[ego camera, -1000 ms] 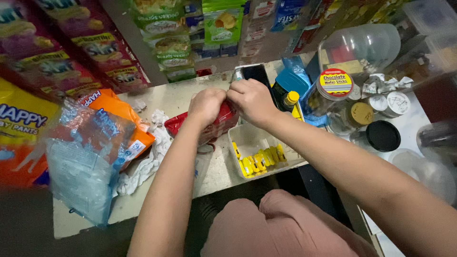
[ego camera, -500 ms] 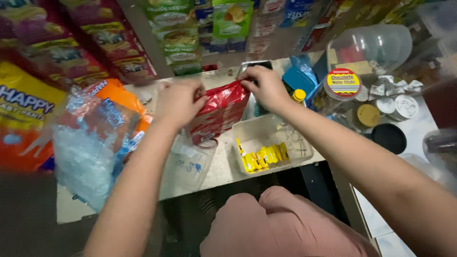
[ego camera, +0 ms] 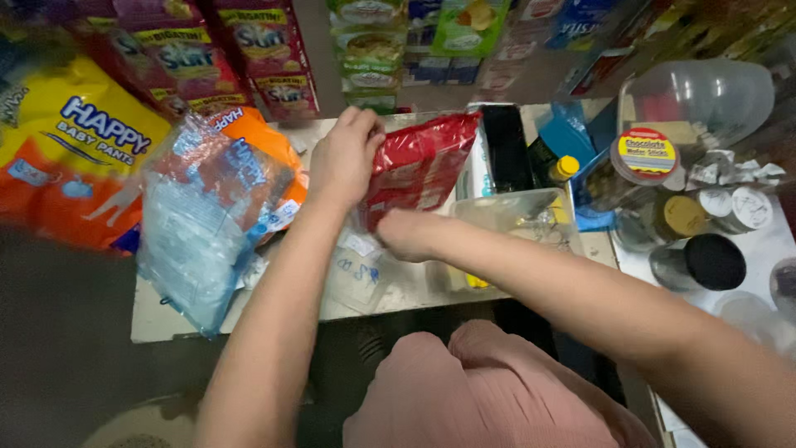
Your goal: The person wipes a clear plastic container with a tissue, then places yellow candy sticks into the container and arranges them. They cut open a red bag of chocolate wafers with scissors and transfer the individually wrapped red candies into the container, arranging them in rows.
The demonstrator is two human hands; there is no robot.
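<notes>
Both hands working a shiny red foil snack packet point(ego camera: 419, 166) over the pale worktop point(ego camera: 414, 290)
Left hand point(ego camera: 344, 158) is gripping the packet's upper left edge, fingers curled & pinching the foil; right hand point(ego camera: 406, 235) is sitting at its lower end, closed round the bottom corner as far as visible, tho blur is hiding the fingertips. Packet is being held tilted, off the worktop, betw. the crinkly clear-and-blue plastic bag point(ego camera: 199, 224) on the left & the clear plastic tub point(ego camera: 518, 217) just beside it on the right. Judging by this, the work is mid-way: packet is picked up & in hand but not set anywhere yet, can't tell if it's open. A thin clear plastic bag point(ego camera: 361, 270) is lying flat under the hands, seemingly w/ nothing in it. Round-lidded jars point(ego camera: 713, 261) are standing well apart, far right
</notes>
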